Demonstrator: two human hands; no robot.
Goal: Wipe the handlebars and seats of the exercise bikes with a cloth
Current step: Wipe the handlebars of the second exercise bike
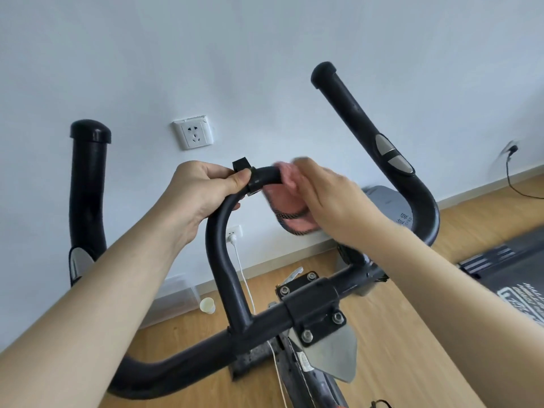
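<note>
The handlebars [226,260] were black tubing, matte and slightly scuffed, clamped at the middle by a bolted black bracket [313,307]. The cross tube ran from low left up toward the right; from it a centre loop rose upright and bent over at the top. Two outer grips stood up and away toward the wall, the left grip [86,187] nearly vertical, the right grip [353,113] leaning left and carrying a silver pulse pad.

The left hand [200,195] was curled fully round the top bend of the loop, thumb and fingers closed on the tube beside a small black clip. The right hand [332,198], motion-blurred, was closed on a pink cloth [287,207] with dark stitched edging, pressing it against the top of the loop just right of the left hand; a corner hung below.

On the wood floor by the wall sat a clear plastic box [173,301], its contents impossible to make out, and just beside it a small paper cup [207,305], tipped, its inside unclear. Farther right stood a grey bin [388,201]. A white socket [192,133] was on the wall.
</note>
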